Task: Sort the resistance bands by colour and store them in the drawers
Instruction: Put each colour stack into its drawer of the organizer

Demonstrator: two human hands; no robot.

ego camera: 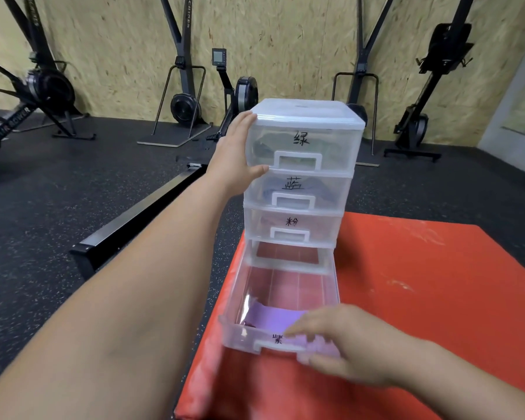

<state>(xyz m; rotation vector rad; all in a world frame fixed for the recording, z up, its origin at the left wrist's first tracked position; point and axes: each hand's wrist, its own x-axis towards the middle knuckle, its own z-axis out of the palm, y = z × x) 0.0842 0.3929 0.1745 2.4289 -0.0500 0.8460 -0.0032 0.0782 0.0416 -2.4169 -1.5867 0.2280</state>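
Drawers make up a clear four-tier unit [303,115] standing on a red mat [437,283], which spreads under and out past the right hand. Rowing machines [182,104] lean on the wall far beyond the left hand.

The three upper tiers are shut. Dark green shows through the top one [334,147], just beside the left thumb, blue through the second [325,189], and a faint pink through the third [319,225]. The bottom drawer [235,298] is pulled far out toward the right hand, most of its floor bare.

The left hand [234,153] is flat and open against the unit's upper side, fingers straight up to the lid and thumb lying across the seam under the top tier, bracing it.

The right hand [352,344] straddles the bottom drawer's front wall, fingers reaching over the rim and thumb below the handle [281,347]. It is blurred, so I cannot tell whether it pinches anything.

A purple band [270,316] lies folded inside the bottom drawer, against the front wall, under and just beside the right fingertips.

By my reading, the purple band has been dropped in, and no loose bands show on the mat. The next move calls for clearing the fingers off the band and pushing the front straight in, with the left hand steadying the light unit so it neither slides nor tips.
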